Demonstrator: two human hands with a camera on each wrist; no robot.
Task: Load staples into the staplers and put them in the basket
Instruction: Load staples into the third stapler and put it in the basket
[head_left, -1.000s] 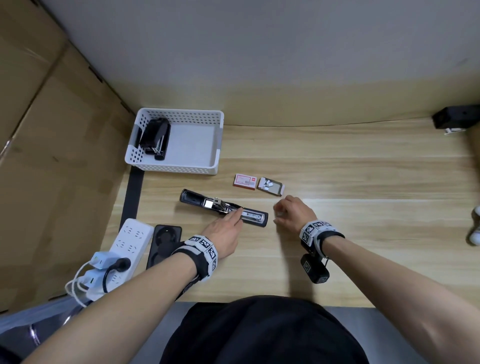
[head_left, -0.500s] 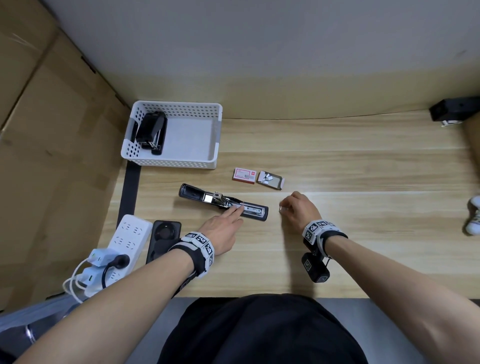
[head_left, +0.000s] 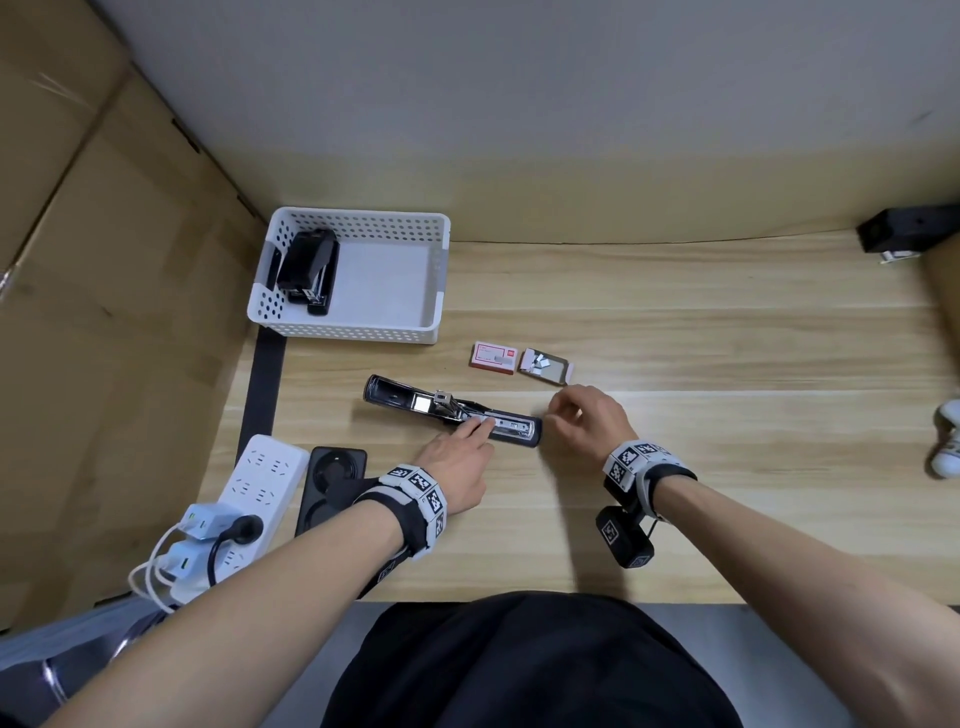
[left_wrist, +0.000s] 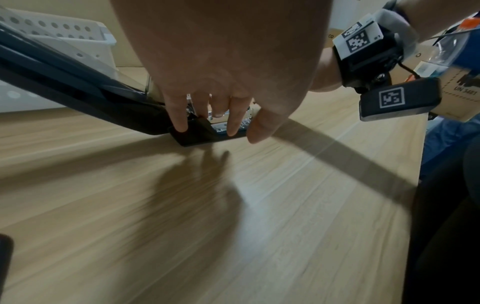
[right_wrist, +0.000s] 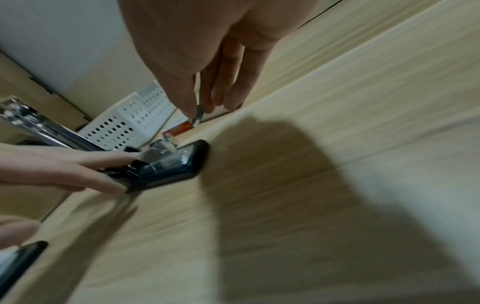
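Observation:
A black stapler (head_left: 452, 418) lies opened out flat on the wooden table. My left hand (head_left: 475, 428) rests straight fingers on its metal magazine (left_wrist: 221, 127) and holds it down. Just off the stapler's right end, my right hand (head_left: 563, 418) pinches a short strip of staples (right_wrist: 199, 113) between thumb and fingers. Behind it lie a red staple box (head_left: 494, 357) and its open inner tray (head_left: 545, 364) with loose strips. The white perforated basket (head_left: 363, 332) stands at the back left with another black stapler (head_left: 306, 270) inside it.
A white power strip (head_left: 260, 488) with plugs and a black device (head_left: 332, 483) lie at the front left. Cardboard (head_left: 104, 312) walls off the left side. A black box (head_left: 909, 234) sits at the back right corner.
My right hand has edged left toward the stapler's right end, still pinching the strip. The left hand stays on the magazine.

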